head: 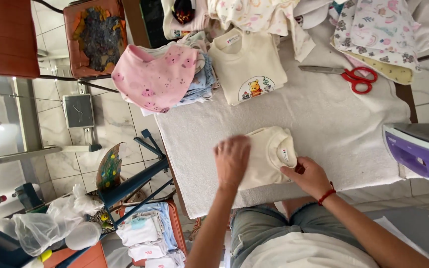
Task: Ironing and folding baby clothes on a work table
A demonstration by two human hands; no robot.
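Left hand (232, 160) pressed flat, fingers spread, on a cream baby top (269, 155) at lower centre of the white towel-covered board (323, 124). Right hand (310, 174) pinching its collar edge. Nearly folded, judging by shape. Finished pile (175, 74) at upper left; unfolded clothes (373, 30) heaped upper right, beside red scissors (356, 78).

The scene is viewed from a single head-worn camera, aimed steeply down from close above the white-towelled bench (323, 124). The bench's near edge is seen at the lower middle, its far end at the top, tiled floor to its left.
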